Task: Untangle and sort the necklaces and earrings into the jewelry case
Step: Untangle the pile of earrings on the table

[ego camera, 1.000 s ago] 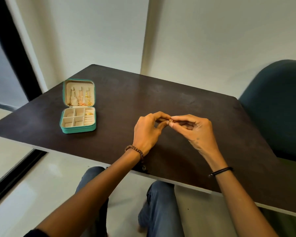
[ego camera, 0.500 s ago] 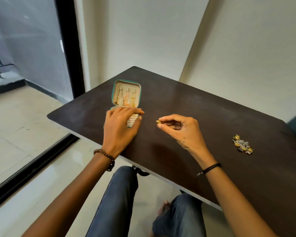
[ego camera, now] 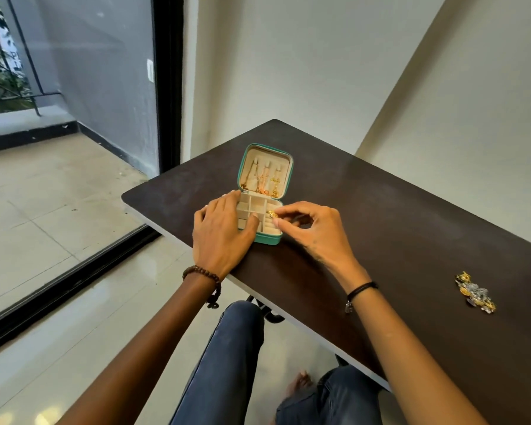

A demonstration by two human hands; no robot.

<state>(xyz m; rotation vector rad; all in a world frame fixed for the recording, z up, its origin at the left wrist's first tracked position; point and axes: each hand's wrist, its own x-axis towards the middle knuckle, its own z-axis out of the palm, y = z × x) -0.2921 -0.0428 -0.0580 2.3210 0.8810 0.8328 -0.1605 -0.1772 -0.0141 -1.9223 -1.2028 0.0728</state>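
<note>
Far left: glass door with a black frame [ego camera: 166, 87], pale tiled floor [ego camera: 59, 210] beyond and under it. Dark brown rectangular bench [ego camera: 396, 216] runs from centre to the right edge.

Left hand [ego camera: 218, 231], brown beaded bracelet [ego camera: 201, 273] on its wrist, lies over the left side of the small teal jewelry case with cream lining [ego camera: 268, 239]. Its fingers are loose and straight along the left wall, thumb across the dividers. It grips nothing, just rests and presses.

The case sits near the bench's near-left corner, open, lid upright at the back. Gold chains with pendants [ego camera: 262, 179] hang inside the lid. The tray has small square compartments on the left and ring-roll slots on the right.

Right hand [ego camera: 314, 233], thin black cord band [ego camera: 361, 288] on its wrist, pinches a small gold earring [ego camera: 272, 214] between thumb and index finger. The other fingers are curled. The earring is over the tray's upper-right part, just right of the left thumb. Cannot tell if it touches the lining.

Far right, well apart from the case: a tangled pile of gold and silver jewelry [ego camera: 474, 292] lying on the bench.

Below the bench edge: legs in blue jeans [ego camera: 227, 363].
</note>
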